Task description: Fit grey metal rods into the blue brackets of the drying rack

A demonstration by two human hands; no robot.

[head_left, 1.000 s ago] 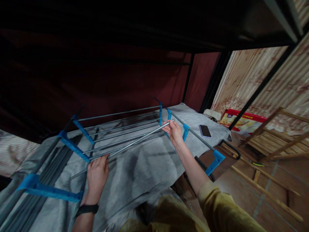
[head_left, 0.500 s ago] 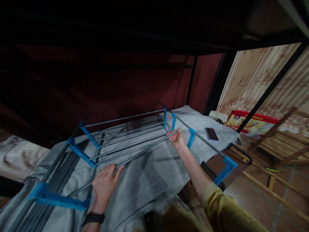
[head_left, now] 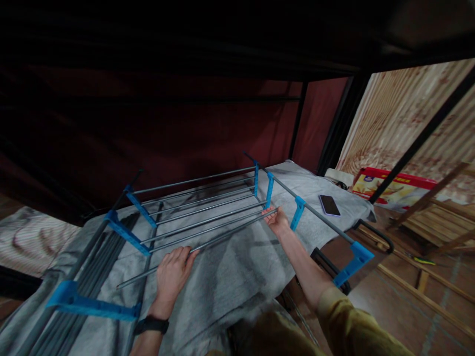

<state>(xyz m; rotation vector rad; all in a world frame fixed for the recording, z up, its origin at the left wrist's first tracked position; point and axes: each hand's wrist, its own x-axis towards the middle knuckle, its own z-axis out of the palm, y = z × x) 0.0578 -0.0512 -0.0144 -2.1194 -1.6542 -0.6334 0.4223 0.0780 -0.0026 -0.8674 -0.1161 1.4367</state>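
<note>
My left hand, with a dark band on the wrist, is closed around a thin grey metal rod. My right hand holds the same rod near its right end, fingers under it and thumb on top. The rod slants across the front of a partly built rack of grey tubes with blue plastic brackets. Its free left end shows near the front left bracket, apart from it. Beside my right hand is a blue bracket on the right-hand tube. Several crossbars join the rack's two sides farther back.
Several loose grey tubes lie at the left on the grey blanket. A phone rests on the blanket at the right. Black bed-frame bars surround the area. Wooden frames and a red box are on the floor at right.
Both hands have shifted the rod to the right and slightly toward me at its right end. Its left end has come away from the front left bracket and is now visible.
</note>
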